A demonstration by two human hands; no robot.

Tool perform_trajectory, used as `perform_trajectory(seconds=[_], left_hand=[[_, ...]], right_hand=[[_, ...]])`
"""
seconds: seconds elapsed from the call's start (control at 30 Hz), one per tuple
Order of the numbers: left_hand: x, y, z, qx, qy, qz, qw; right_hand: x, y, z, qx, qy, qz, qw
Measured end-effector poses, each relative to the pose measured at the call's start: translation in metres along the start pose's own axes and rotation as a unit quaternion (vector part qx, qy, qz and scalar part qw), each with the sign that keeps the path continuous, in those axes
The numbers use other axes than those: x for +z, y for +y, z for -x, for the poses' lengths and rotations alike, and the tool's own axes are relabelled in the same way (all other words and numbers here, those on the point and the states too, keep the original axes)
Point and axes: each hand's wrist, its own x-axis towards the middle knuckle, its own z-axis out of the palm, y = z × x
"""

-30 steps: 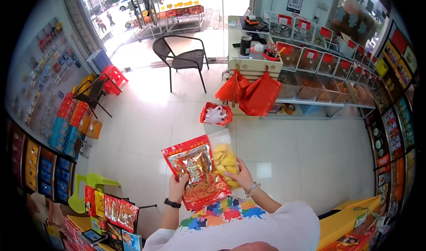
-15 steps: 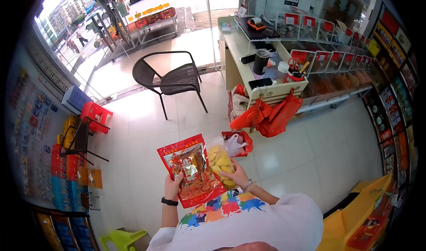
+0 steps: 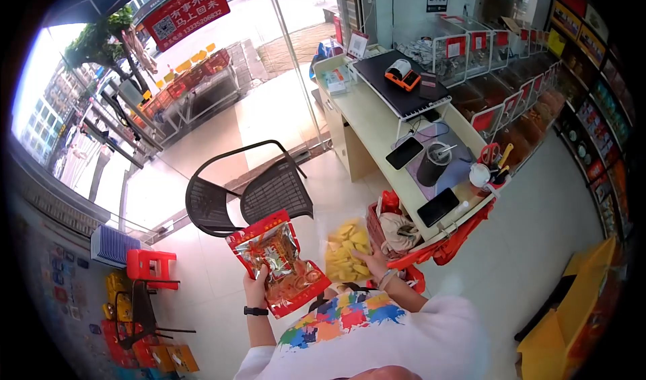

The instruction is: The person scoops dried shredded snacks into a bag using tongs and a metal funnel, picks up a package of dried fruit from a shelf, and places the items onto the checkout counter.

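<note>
My left hand [image 3: 256, 287] grips the lower left edge of a red and silver snack packet [image 3: 281, 262], thumb across its front. A clear bag of yellow chips [image 3: 346, 251] is in my right hand [image 3: 375, 262], whose fingers press on its right side. Both are held up in front of my chest, with a small gap between them. The packet tilts to the left, while the chip bag stands nearly upright. Beyond the packet is a dark woven armchair [image 3: 269, 188].
To the right, a cream counter [image 3: 377, 134] carries phones [image 3: 438, 207], a dark lidded cup [image 3: 435, 165] and an orange card terminal [image 3: 402, 76]. Red bags [image 3: 464, 235] hang on its near end. A red stool [image 3: 152, 267] stands at left, shelves [image 3: 599, 131] at far right.
The view has swung so the counter appears closer and the armchair lower. The packet and chip bag have moved apart; the chip bag was partly behind the packet before.
</note>
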Motion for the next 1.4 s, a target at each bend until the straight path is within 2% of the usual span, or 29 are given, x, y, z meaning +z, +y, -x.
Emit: perform_trajectory(seconds=[0.07, 0.1, 0.2, 0.3, 0.4, 0.43, 0.47, 0.6, 0.67, 0.73, 0.77, 0.83, 0.87, 0.9, 0.93, 0.97, 1.0, 1.03, 1.07, 1.1, 1.13, 1.17, 1.2, 1.23, 1.27, 1.3, 1.37, 1.4], left_hand=[[0.007, 0.023, -0.05, -0.004, -0.03, -0.028, 0.999], [0.012, 0.031, -0.075, -0.019, -0.045, -0.027, 0.998], [0.041, 0.045, -0.152, -0.032, -0.088, -0.047, 0.994], [0.094, 0.053, -0.25, -0.012, -0.186, -0.162, 0.969], [0.184, 0.059, -0.345, -0.036, -0.308, -0.157, 0.938], [0.221, 0.057, -0.379, -0.046, -0.339, -0.164, 0.925], [0.259, 0.052, -0.416, -0.055, -0.371, -0.172, 0.911], [0.411, 0.01, -0.555, -0.057, -0.526, -0.212, 0.821], [0.473, 0.017, -0.576, -0.035, -0.547, -0.26, 0.795], [0.514, -0.019, -0.627, 0.002, -0.583, -0.333, 0.741], [0.532, -0.013, -0.631, -0.025, -0.595, -0.368, 0.714], [0.557, -0.008, -0.639, -0.03, -0.631, -0.366, 0.684], [0.566, -0.005, -0.639, -0.03, -0.654, -0.36, 0.665], [0.576, 0.001, -0.637, -0.034, -0.663, -0.363, 0.654], [0.583, 0.009, -0.633, 0.006, -0.65, -0.397, 0.648], [0.589, 0.011, -0.632, 0.046, -0.636, -0.428, 0.64], [0.594, 0.007, -0.635, 0.044, -0.644, -0.43, 0.631], [0.596, 0.002, -0.637, 0.107, -0.637, -0.458, 0.611], [0.597, -0.002, -0.639, 0.171, -0.626, -0.481, 0.589], [0.596, -0.006, -0.639, 0.172, -0.632, -0.479, 0.584], [0.593, -0.009, -0.64, 0.154, -0.628, -0.456, 0.612], [0.589, -0.011, -0.639, 0.135, -0.622, -0.433, 0.639], [0.585, -0.01, -0.639, 0.134, -0.626, -0.431, 0.636], [0.579, -0.008, -0.638, 0.15, -0.6, -0.437, 0.653], [0.574, -0.004, -0.635, 0.166, -0.572, -0.443, 0.67], [0.568, 0.0, -0.631, 0.263, -0.546, -0.422, 0.675], [0.568, 0.026, -0.613, 0.294, -0.512, -0.421, 0.689], [0.569, 0.041, -0.601, 0.323, -0.476, -0.421, 0.701]], right_hand=[[0.011, -0.026, -0.036, -0.051, 0.005, -0.017, 0.999], [0.017, -0.041, -0.048, -0.107, 0.01, -0.02, 0.994], [0.023, -0.08, -0.088, -0.108, 0.04, -0.05, 0.992], [0.018, -0.104, -0.138, -0.059, 0.087, -0.061, 0.993], [0.013, -0.116, -0.194, -0.037, 0.134, -0.107, 0.984], [0.009, -0.116, -0.221, -0.08, 0.158, -0.088, 0.98], [0.008, -0.12, -0.248, -0.126, 0.182, -0.07, 0.973], [0.011, -0.146, -0.34, -0.124, 0.284, -0.131, 0.942], [0.007, -0.157, -0.384, -0.165, 0.345, -0.109, 0.917], [-0.004, -0.151, -0.424, -0.196, 0.391, -0.093, 0.894], [-0.004, -0.153, -0.433, -0.202, 0.427, -0.086, 0.877], [-0.004, -0.159, -0.437, -0.201, 0.476, -0.083, 0.852], [-0.004, -0.168, -0.43, -0.172, 0.48, -0.026, 0.86], [-0.006, -0.175, -0.426, -0.143, 0.481, 0.029, 0.864], [-0.008, -0.174, -0.425, -0.14, 0.492, 0.022, 0.859], [-0.009, -0.173, -0.422, -0.136, 0.497, 0.077, 0.853], [-0.01, -0.172, -0.42, -0.131, 0.5, 0.132, 0.846], [-0.008, -0.17, -0.417, -0.128, 0.509, 0.127, 0.842], [-0.005, -0.175, -0.412, -0.092, 0.524, 0.243, 0.811], [-0.002, -0.18, -0.405, -0.055, 0.529, 0.356, 0.769], [0.0, -0.187, -0.393, -0.052, 0.535, 0.353, 0.766], [0.002, -0.198, -0.375, -0.021, 0.484, 0.408, 0.774], [0.006, -0.212, -0.353, 0.01, 0.429, 0.461, 0.777], [0.006, -0.243, -0.327, 0.092, 0.363, 0.445, 0.813], [0.002, -0.272, -0.305, 0.093, 0.386, 0.4, 0.826], [-0.004, -0.296, -0.291, 0.093, 0.408, 0.353, 0.837], [-0.021, -0.327, -0.28, -0.08, 0.571, 0.33, 0.748], [-0.031, -0.346, -0.284, -0.133, 0.598, 0.293, 0.734]])
